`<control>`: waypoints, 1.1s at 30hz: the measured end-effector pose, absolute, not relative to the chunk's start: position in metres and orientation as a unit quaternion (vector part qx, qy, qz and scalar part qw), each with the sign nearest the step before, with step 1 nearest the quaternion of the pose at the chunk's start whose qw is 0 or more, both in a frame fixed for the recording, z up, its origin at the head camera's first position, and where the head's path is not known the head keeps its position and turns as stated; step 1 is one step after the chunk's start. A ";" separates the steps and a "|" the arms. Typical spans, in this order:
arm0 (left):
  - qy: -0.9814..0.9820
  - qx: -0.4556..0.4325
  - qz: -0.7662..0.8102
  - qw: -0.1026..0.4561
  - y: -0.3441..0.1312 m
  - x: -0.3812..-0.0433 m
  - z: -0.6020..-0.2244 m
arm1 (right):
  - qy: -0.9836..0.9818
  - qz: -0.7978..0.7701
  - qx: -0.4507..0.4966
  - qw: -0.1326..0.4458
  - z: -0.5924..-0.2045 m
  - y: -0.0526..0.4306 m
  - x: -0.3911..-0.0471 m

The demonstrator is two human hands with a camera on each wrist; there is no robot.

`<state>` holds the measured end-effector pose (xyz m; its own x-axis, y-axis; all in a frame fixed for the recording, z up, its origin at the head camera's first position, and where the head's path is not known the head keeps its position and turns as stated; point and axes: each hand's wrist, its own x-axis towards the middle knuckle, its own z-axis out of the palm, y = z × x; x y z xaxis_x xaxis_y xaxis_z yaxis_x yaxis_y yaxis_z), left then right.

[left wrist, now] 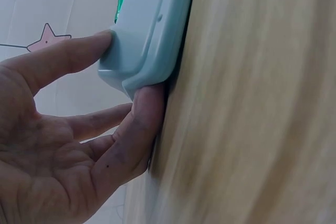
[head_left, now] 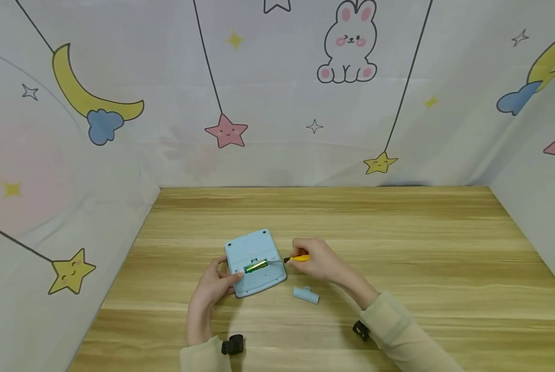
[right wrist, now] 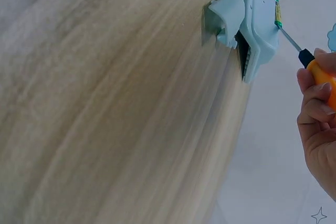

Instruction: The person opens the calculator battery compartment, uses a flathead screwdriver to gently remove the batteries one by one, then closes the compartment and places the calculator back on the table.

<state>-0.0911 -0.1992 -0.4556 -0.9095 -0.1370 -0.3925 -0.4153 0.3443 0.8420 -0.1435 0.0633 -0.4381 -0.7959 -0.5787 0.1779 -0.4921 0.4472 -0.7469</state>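
A light blue calculator (head_left: 246, 248) lies back side up on the table, its small battery compartment uncovered. In that slot sits a green and gold battery (head_left: 256, 266). My left hand (head_left: 212, 283) grips the calculator's near left corner, thumb on top and fingers at the lower edge, as the left wrist view shows. The right hand (head_left: 319, 260) holds a screwdriver (head_left: 301, 258) by its yellow handle. Its thin metal shaft points left, with the tip at the battery's right end (right wrist: 279, 24). Off the calculator's near right corner lies the light blue battery cover (head_left: 306, 295).
The wood-grain table (head_left: 398, 232) extends around the calculator. A white cloth printed with stars, moons and a rabbit (head_left: 349, 46) hangs behind and along both sides. Black straps (head_left: 233, 344) show by both sleeves.
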 end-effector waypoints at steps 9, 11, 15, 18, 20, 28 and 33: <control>0.805 -0.175 0.552 0.129 -0.199 -0.091 -0.458 | 0.867 -0.361 -0.343 0.018 -0.432 0.058 -0.134; 0.804 -0.176 0.554 0.129 -0.199 -0.091 -0.457 | 0.877 -0.310 -0.368 -0.007 -0.427 0.054 -0.128; 0.805 -0.171 0.553 0.127 -0.199 -0.090 -0.457 | 0.887 -0.194 -0.413 -0.068 -0.418 0.043 -0.116; 0.809 -0.166 0.550 0.126 -0.200 -0.090 -0.457 | 0.889 -0.145 -0.423 -0.093 -0.413 0.036 -0.111; 0.809 -0.167 0.550 0.125 -0.200 -0.090 -0.457 | 0.890 -0.156 -0.420 -0.089 -0.414 0.034 -0.111; 0.813 -0.167 0.542 0.129 -0.199 -0.091 -0.456 | 0.875 -0.342 -0.343 -0.008 -0.429 0.049 -0.128; 0.814 -0.164 0.543 0.127 -0.200 -0.091 -0.456 | 0.867 -0.389 -0.312 0.019 -0.438 0.057 -0.135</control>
<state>-0.0907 -0.1999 -0.4558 -0.9138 -0.1286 -0.3853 -0.4051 0.3568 0.8417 -0.1346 0.0569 -0.4383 -0.8041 -0.5561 0.2102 -0.5269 0.5029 -0.6852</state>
